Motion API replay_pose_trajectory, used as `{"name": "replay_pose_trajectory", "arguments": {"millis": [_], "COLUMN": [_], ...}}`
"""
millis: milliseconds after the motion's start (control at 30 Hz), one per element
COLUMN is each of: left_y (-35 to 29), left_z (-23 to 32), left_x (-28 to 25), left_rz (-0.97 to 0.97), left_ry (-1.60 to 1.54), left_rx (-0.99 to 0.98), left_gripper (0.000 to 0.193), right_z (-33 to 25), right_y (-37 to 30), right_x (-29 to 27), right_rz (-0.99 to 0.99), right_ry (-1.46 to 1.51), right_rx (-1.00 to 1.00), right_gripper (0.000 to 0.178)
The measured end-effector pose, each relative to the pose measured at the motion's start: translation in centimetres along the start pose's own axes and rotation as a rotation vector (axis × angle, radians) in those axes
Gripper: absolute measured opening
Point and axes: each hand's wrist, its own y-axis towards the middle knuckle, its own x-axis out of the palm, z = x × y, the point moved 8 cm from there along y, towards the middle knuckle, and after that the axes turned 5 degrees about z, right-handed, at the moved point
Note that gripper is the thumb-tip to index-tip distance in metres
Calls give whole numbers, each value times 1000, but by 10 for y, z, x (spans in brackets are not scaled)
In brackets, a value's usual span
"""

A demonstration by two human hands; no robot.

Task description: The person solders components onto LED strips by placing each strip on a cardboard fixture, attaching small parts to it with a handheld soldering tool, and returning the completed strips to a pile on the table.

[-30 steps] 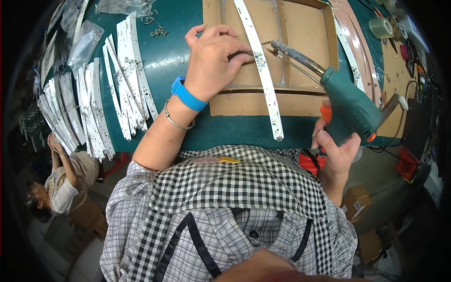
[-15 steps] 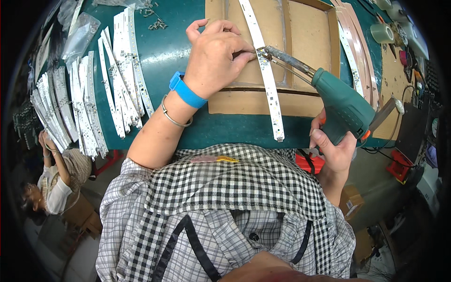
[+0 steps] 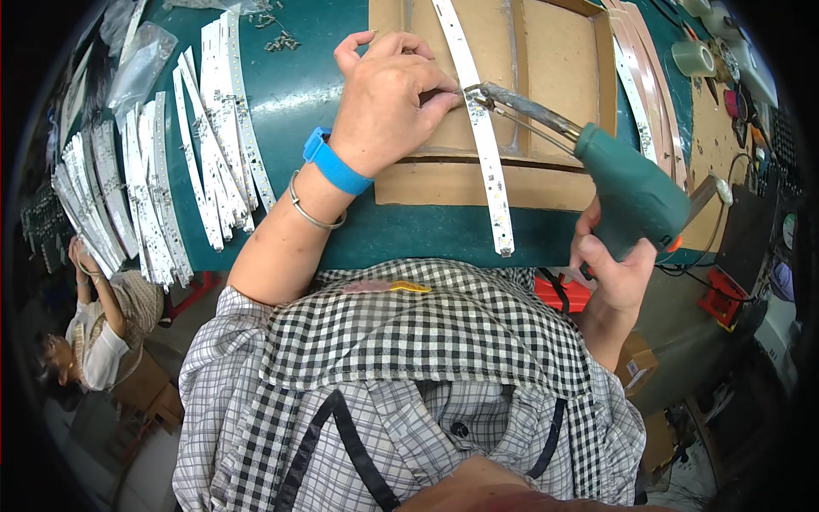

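Note:
A green soldering gun (image 3: 636, 183) is gripped by my right hand (image 3: 616, 271), fingers wrapped round its handle. Its dark metal tip touches or sits just above a long white LED strip board (image 3: 490, 162), near the board's middle. The board lies across a shallow cardboard tray (image 3: 409, 189), its near end reaching past the tray's front edge. My left hand (image 3: 388, 102), with a blue band on the wrist, pinches thumb and forefinger at the board's left edge, right beside the tip. Whatever is between those fingers is too small and hidden to name.
Stacks of white strip boards (image 3: 223, 128) lie on the green table (image 3: 333, 235) at left, near a clear plastic bag (image 3: 143, 64). Small loose parts (image 3: 281, 41) are scattered behind. More strips (image 3: 653, 77) and a tape roll (image 3: 693, 60) are at right. Another person (image 3: 111, 316) sits far left.
The body of the soldering gun and my right hand have shifted slightly right. The tip stays at the same part of the board, and my left hand keeps its pinch there.

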Motion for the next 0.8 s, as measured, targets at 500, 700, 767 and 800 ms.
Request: {"name": "replay_pose_trajectory", "arguments": {"millis": [500,700,767,800], "left_y": [11,4,-6,-10], "left_z": [21,81,98,102], "left_x": [-18,-22,-12,-5], "left_rz": [-67,-318,-401,-447], "left_ry": [85,-174,-251,-255], "left_rx": [65,286,356,391], "left_gripper": [20,27,30,29], "right_z": [-85,-34,-33,-36], "right_y": [-37,3,8,10], "right_x": [-97,-126,-117,-109], "right_rz": [638,815,812,822], "right_ry": [-192,-900,-1023,-1150], "right_rx": [-579,-317,-400,-470], "right_gripper": [44,50,51,53]}}
